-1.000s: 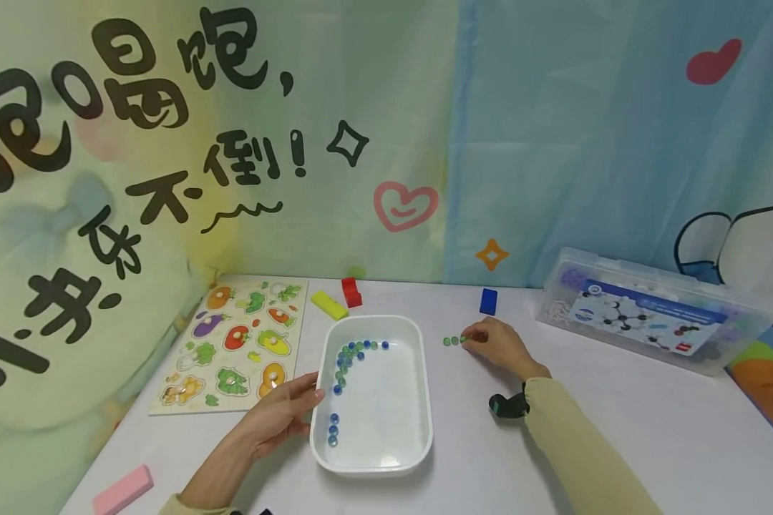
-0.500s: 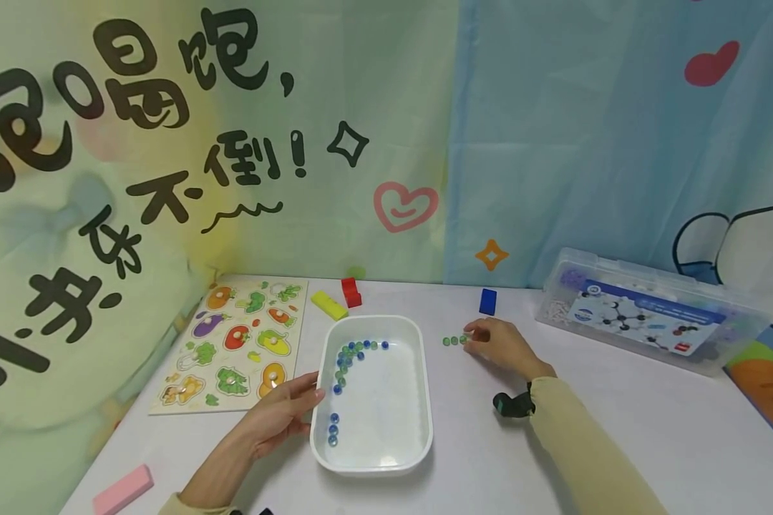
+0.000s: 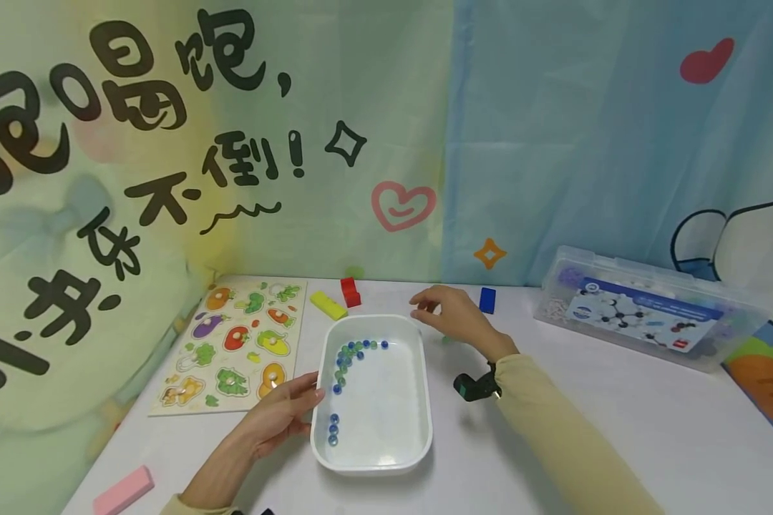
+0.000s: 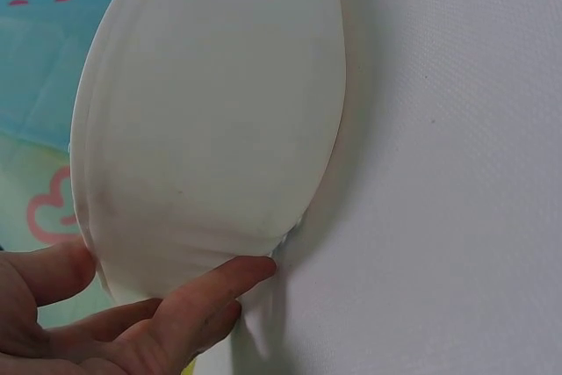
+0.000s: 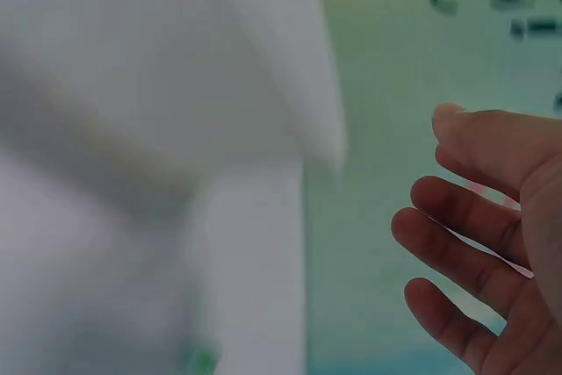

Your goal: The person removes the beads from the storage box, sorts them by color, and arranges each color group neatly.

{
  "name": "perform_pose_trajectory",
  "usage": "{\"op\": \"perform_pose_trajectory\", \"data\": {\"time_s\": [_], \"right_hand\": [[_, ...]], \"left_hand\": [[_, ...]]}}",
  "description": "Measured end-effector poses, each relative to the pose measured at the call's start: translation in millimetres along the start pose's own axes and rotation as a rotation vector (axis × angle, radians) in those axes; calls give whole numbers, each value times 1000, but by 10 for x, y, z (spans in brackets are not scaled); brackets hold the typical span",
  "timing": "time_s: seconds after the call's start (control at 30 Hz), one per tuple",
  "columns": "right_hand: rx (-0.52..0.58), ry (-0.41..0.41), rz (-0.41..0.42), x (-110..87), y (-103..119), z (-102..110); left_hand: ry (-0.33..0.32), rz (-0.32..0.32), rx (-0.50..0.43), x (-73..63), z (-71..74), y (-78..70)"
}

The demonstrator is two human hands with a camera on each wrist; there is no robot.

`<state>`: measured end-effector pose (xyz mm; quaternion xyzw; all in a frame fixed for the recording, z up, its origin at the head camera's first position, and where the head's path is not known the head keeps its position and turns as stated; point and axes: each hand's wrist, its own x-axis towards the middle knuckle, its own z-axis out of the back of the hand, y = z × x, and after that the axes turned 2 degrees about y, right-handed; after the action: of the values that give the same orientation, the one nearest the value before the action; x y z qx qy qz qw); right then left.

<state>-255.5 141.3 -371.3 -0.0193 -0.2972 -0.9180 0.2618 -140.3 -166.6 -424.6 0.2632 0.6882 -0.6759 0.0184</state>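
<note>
A white plastic tray (image 3: 386, 468) stands in the middle of the table with blue and green marbles (image 3: 348, 361) along its far left inside. My left hand (image 3: 283, 415) grips the tray's left side; in the left wrist view, the thumb is at the rim and the fingers lie against the outer wall. Over the tray's far right corner hovers my right hand (image 3: 457, 317), its fingers loosely bent. The right wrist view shows nothing between those fingers (image 5: 457, 252). Beneath that hand a green marble (image 3: 446, 339) partly shows on the table; any beside it are hidden.
A vegetable puzzle board (image 3: 232, 350) lies left of the tray. Yellow (image 3: 328, 305), red (image 3: 351, 292) and blue blocks (image 3: 487, 300) lie behind; a pink block (image 3: 124, 491) is at front left. A clear plastic box (image 3: 644, 307) stands at back right, against the curtain.
My right hand has left the row of green marbles and moved left, toward the tray's far right corner. The left hand and the tray have stayed put.
</note>
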Motion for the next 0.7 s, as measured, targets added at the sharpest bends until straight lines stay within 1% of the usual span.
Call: {"op": "perform_pose_trajectory", "data": {"time_s": [0.1,0.17,0.3,0.43,0.5,0.6,0.7], "right_hand": [[-5,30,30,98,279,-64],[-4,65,47,147,449,-132],[-27,184,103,228,678,-334],[-71,317,129,272,761,-565],[-111,364,132,283,763,-670],[-139,420,103,279,737,-805],[-148,448,65,264,702,-906]], "left_hand": [[-2,3,1,10,-2,7],[-4,4,1,17,-3,9],[-2,2,5,23,6,4],[30,-14,2,22,10,6],[46,-27,-4,20,12,11],[57,-39,-8,17,16,22],[51,-38,-6,10,20,25]]}}
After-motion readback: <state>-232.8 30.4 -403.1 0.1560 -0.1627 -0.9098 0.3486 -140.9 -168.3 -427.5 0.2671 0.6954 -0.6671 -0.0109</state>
